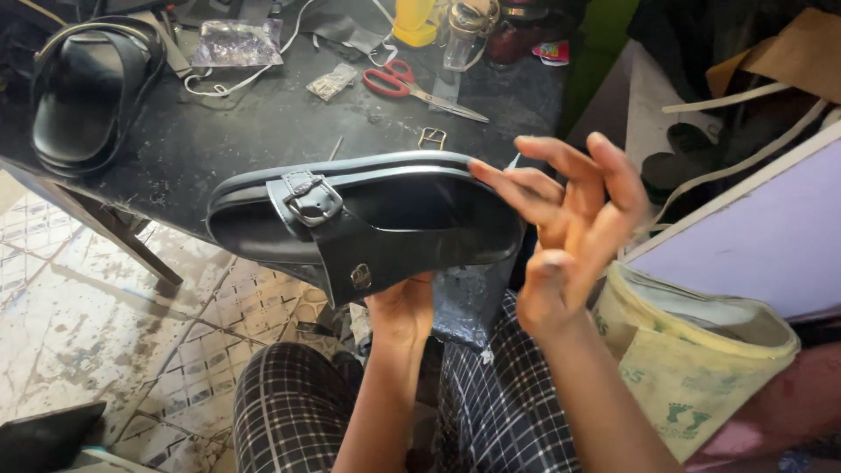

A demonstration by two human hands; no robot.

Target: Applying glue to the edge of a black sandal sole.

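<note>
A black sandal with a grey buckled strap is held sideways above my lap, its sole edge facing up. My left hand grips it from underneath, near the strap's small metal rivet. My right hand is at the sandal's right end with its fingers spread; the fingertips touch the edge of the sole and nothing is held in it.
A black worktable lies behind, carrying a finished black sandal, red-handled scissors, a loose metal buckle, a yellow bottle and a glass jar. A yellowish sack stands at my right. Tiled floor is at the left.
</note>
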